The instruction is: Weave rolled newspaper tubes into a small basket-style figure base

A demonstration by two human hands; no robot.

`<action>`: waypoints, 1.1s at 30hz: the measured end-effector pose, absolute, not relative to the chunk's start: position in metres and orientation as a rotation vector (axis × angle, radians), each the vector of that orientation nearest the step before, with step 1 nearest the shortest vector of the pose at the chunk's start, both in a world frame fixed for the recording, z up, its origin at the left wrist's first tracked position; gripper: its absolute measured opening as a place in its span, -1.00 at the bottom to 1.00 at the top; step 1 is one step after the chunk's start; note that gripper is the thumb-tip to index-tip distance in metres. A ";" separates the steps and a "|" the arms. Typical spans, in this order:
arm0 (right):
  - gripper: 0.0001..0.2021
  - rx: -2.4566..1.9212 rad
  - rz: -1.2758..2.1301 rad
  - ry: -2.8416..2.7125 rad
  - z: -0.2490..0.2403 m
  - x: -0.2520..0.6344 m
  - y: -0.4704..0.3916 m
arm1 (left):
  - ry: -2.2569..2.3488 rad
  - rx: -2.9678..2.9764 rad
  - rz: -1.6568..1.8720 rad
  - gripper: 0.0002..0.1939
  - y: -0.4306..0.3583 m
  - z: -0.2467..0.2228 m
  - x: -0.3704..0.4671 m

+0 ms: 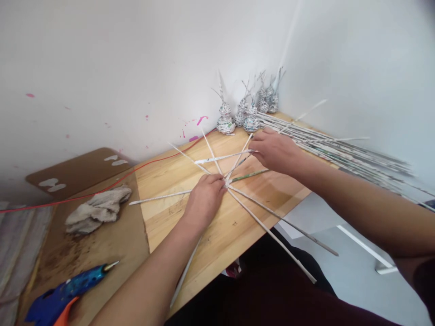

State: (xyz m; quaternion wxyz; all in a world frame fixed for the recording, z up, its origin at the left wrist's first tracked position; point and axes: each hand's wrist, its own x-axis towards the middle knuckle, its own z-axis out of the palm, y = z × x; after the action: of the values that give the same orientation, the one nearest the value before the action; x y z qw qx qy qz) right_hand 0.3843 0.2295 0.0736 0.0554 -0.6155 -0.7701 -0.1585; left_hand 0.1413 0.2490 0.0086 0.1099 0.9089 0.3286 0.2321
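Observation:
Several rolled newspaper tubes fan out like spokes from one crossing point on the wooden tabletop. My left hand is closed at that crossing, its fingertips gripping the tubes where they meet. To the right and farther back, my right hand pinches a paper tube; one pale tube stretches leftward from its fingers. Its fingertips are partly hidden, so I cannot tell whether they hold more than one tube. A greenish tube passes just below the right hand.
Small woven paper figures stand in the back corner, beside a pile of long paper tubes. On the left lie a blue glue gun, a crumpled cloth and brown cardboard. A red cord runs along the wall.

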 end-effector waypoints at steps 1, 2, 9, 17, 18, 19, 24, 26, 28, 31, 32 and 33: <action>-0.75 -1.860 -0.486 -2.325 0.072 0.386 0.235 | 0.961 2.687 0.674 -0.83 0.249 0.009 0.141; -0.75 -1.856 -0.489 -2.314 0.071 0.387 0.240 | 0.957 2.703 0.665 -0.82 0.249 0.009 0.142; -0.72 -1.834 -0.499 -2.330 0.052 0.391 0.268 | 0.959 2.737 0.609 -0.80 0.249 0.011 0.142; -0.58 -1.746 -0.018 -2.214 0.058 0.404 0.253 | 1.020 2.696 0.652 -0.83 0.249 0.008 0.141; -0.57 -1.729 0.045 -2.200 0.062 0.407 0.248 | 1.023 2.700 0.651 -0.83 0.249 0.007 0.141; -0.57 -1.718 0.096 -2.189 0.066 0.409 0.243 | 1.024 2.704 0.655 -0.83 0.249 0.007 0.141; -0.61 -1.676 0.302 -2.227 0.081 0.417 0.223 | 1.016 2.703 0.682 -0.83 0.248 0.007 0.141; -0.63 -1.668 0.379 -2.253 0.084 0.422 0.218 | 1.020 2.696 0.682 -0.84 0.247 0.008 0.140; -0.65 -1.702 0.442 -2.253 0.085 0.430 0.216 | 1.022 2.684 0.686 -0.84 0.246 0.008 0.140; -0.69 -1.804 0.513 -2.235 0.088 0.444 0.218 | 1.021 2.672 0.687 -0.85 0.246 0.009 0.139; -0.70 -1.830 0.535 -2.240 0.089 0.447 0.219 | 1.021 2.670 0.683 -0.86 0.246 0.010 0.138; -0.71 -1.850 0.559 -2.253 0.091 0.450 0.220 | 1.024 2.667 0.678 -0.87 0.246 0.010 0.138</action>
State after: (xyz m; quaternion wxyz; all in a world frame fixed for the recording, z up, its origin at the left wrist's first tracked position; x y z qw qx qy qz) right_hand 0.4500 0.2204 0.0911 0.0867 -0.6209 -0.7561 0.1878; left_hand 0.1383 0.2462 0.0104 0.1025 0.9035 0.3469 0.2296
